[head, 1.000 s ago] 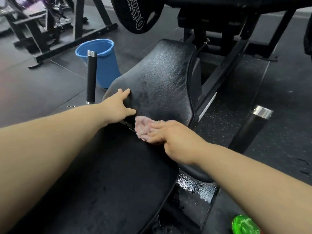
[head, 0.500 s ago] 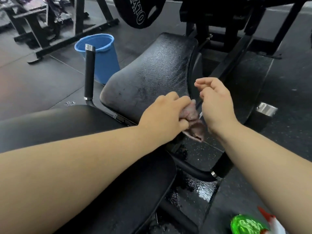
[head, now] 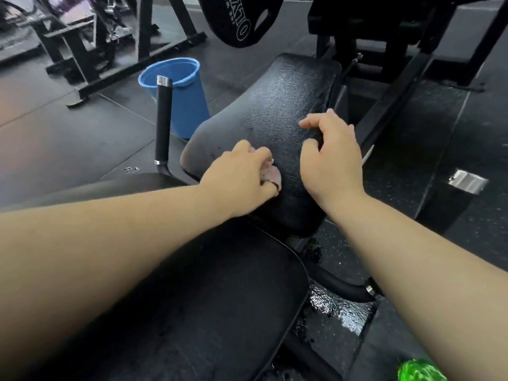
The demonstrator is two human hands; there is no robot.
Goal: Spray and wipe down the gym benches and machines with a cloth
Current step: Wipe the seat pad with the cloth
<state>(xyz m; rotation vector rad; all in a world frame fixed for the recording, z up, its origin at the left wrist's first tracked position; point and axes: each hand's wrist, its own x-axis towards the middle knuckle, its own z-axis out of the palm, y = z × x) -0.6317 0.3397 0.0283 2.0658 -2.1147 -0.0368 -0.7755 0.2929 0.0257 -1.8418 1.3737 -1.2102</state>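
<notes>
While the left hand [head: 242,171] is gripping the small pink cloth [head: 272,176] on the black textured vinyl seat pad [head: 288,92] | right hand [head: 330,158] is hovering, loosely curled, empty | cloth is looking light, limp: best gripped bunched.

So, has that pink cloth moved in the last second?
Yes. The pink cloth was past the right edge of the seat pad; the left hand has brought it leftward onto the pad.
</notes>
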